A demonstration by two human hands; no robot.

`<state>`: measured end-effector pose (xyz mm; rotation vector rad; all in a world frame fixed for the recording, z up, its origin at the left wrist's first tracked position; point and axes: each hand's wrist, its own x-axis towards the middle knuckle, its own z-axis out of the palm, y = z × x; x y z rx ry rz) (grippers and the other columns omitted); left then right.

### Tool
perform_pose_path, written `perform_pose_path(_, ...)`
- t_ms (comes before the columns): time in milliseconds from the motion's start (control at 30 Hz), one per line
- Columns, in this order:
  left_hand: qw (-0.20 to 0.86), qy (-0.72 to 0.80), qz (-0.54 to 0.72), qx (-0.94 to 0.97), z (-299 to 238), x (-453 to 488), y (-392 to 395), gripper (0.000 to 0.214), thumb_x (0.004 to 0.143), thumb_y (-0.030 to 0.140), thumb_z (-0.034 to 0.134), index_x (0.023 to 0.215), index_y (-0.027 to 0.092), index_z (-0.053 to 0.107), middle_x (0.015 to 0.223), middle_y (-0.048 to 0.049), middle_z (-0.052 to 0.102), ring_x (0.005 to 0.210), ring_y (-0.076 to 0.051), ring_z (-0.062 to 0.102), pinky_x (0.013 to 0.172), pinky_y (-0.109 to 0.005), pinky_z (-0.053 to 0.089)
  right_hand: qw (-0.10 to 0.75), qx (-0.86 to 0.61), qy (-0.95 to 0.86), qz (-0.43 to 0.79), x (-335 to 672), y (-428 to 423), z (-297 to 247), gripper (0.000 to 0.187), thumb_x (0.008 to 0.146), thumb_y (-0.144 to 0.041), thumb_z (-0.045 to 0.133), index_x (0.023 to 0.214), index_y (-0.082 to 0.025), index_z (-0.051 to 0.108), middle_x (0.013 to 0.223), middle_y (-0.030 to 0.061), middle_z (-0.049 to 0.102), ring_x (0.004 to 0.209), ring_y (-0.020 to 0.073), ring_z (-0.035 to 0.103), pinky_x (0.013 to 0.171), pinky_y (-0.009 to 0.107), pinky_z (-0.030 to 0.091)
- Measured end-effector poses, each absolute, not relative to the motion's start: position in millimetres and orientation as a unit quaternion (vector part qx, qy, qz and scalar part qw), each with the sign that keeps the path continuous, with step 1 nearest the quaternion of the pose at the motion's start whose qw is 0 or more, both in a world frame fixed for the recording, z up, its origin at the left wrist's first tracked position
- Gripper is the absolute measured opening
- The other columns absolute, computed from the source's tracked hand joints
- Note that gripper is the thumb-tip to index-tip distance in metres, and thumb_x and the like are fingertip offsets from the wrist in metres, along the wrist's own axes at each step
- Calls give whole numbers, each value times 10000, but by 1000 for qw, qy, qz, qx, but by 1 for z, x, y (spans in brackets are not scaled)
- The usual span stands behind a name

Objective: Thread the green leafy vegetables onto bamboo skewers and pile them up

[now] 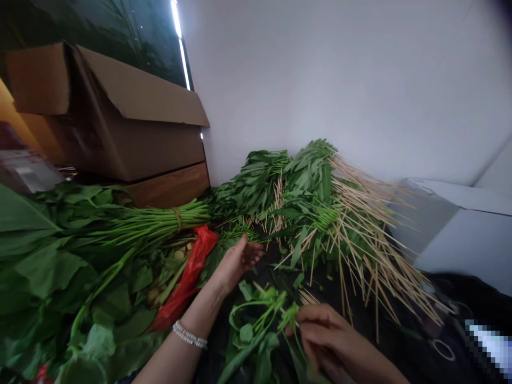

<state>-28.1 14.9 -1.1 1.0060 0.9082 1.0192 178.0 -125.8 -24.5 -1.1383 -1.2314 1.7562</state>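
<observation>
My left hand (239,260), with a beaded bracelet on its wrist, reaches over the dark surface with its fingers apart and nothing in them. It is nearest to loose green sprigs (240,231). Low in front, my right hand (326,337) is closed in a pinch on a skewer of leafy greens (266,309), its stems bunched along the stick and its leaves hanging down. The fingers hide most of that stick. Beyond my hands lies a pile of skewered greens (308,181), their bare bamboo sticks (368,229) fanning out to the right.
On the left lie a tied bundle of long green stems (176,216), broad leaves (44,266) and a red plastic bag (196,266). A cardboard box (132,128) stands behind them. White boxes (468,234) stand at the right, and a white wall (340,80) closes the back.
</observation>
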Motion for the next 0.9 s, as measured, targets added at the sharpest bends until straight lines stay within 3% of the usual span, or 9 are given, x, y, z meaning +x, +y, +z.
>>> perform_pose_path(167,560,426,518,486,-15,-30,26,406,673,504,722,848,138,713,736,-51,702,619,-138,589,590,-222,428,230,-460,-579,633,194,-138,-31,165,693,-321,725,792,-189,724,742,1,650,627,84,541,537,154,387)
perform_pose_path(333,360,454,488,653,-22,-34,29,108,728,201,649,799,199,730,819,-37,730,811,-214,644,793,-292,460,209,-450,-630,597,201,-139,-39,186,736,-389,701,822,-231,746,763,1,630,680,119,556,578,182,420)
perform_pose_path(500,199,446,417,767,-19,-35,23,353,827,107,468,1091,200,683,1088,-85,692,1041,-236,597,951,-351,413,200,-452,-652,575,200,-135,-41,174,744,-386,692,829,-245,748,752,-7,623,662,109,543,578,177,415)
perform_pose_path(600,141,408,290,854,-26,-30,17,573,821,35,400,1345,246,496,1337,-81,558,1207,-247,471,997,-403,370,196,-443,-655,579,199,-134,-42,182,744,-394,690,832,-247,748,725,-10,612,650,113,537,563,180,411)
perform_pose_path(700,94,421,184,883,-36,-28,17,711,787,1,407,1430,299,357,1410,-74,490,1217,-284,431,940,-446,387,190,-441,-651,587,199,-134,-42,181,756,-395,678,827,-245,748,717,-10,607,661,120,543,567,184,413)
perform_pose_path(800,62,448,171,875,-41,-28,22,617,800,10,408,1367,245,471,1291,-106,582,1119,-279,483,874,-409,426,191,-450,-654,578,199,-135,-39,190,745,-386,690,855,-243,750,794,-5,631,712,129,561,614,191,429)
perform_pose_path(900,61,468,198,859,-41,-30,27,369,825,57,457,1080,176,696,1036,-114,673,1011,-253,529,863,-358,449,194,-465,-656,562,199,-136,-36,213,723,-371,711,884,-237,749,873,-2,645,782,134,575,693,199,440)
